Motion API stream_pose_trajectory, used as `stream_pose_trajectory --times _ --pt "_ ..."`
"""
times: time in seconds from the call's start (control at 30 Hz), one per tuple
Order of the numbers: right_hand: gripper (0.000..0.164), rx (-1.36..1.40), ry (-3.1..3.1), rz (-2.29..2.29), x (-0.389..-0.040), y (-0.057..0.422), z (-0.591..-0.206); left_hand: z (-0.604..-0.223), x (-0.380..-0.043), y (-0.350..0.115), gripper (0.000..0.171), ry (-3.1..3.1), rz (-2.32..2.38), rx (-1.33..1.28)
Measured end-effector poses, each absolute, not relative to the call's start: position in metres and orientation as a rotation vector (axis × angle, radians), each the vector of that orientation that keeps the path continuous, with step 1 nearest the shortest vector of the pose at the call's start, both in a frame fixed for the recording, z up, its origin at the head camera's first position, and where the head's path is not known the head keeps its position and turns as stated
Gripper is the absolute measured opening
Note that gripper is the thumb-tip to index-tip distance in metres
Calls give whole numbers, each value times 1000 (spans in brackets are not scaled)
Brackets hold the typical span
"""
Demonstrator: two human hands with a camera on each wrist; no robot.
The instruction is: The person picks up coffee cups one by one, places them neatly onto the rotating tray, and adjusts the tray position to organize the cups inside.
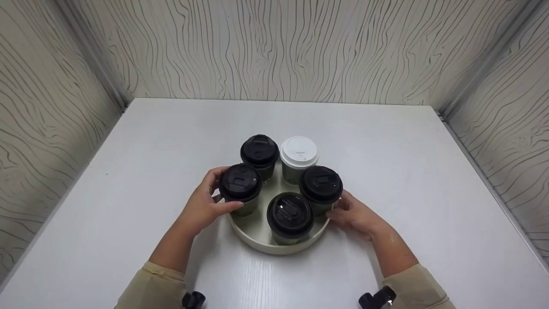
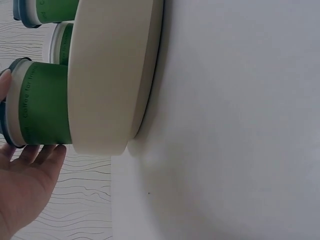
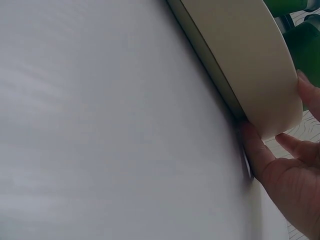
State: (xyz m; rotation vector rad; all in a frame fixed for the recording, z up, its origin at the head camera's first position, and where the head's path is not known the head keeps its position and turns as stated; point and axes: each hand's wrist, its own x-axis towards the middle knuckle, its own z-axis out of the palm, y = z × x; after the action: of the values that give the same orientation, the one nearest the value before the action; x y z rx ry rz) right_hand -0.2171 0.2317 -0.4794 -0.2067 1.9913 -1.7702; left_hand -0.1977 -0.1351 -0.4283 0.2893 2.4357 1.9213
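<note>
A round cream tray (image 1: 274, 249) with a raised rim stands on the table, bearing several green paper coffee cups. My left hand (image 1: 206, 201) holds the left cup (image 1: 246, 208), which has a black lid; the thumb is in front and the fingers reach round the far side. In the left wrist view, fingertips touch the green sleeve of that cup (image 2: 45, 105). My right hand (image 1: 354, 214) grips the tray's right side, beside another black-lidded cup (image 1: 321, 184). In the right wrist view, the thumb (image 3: 310, 92) lies at the rim and other fingers lie along the tray's outer wall.
Two more black-lidded cups stand on the tray, one at the front (image 1: 290, 216) and one at the back left (image 1: 259, 150). A white-lidded cup (image 1: 299, 154) is at the back right. The white table (image 1: 128, 193) is bounded by patterned panels (image 1: 274, 51) behind and at both sides.
</note>
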Motion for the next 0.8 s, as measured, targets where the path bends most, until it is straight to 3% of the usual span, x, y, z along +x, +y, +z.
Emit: stream_pose_trajectory --times 0.37,0.8 --pt "76 -189 2018 -1749 -216 236 -479 -426 -200 -141 88 2443 1886 356" --pt "67 -146 1974 -1700 -223 252 -461 -405 -216 -167 57 2615 1708 322"
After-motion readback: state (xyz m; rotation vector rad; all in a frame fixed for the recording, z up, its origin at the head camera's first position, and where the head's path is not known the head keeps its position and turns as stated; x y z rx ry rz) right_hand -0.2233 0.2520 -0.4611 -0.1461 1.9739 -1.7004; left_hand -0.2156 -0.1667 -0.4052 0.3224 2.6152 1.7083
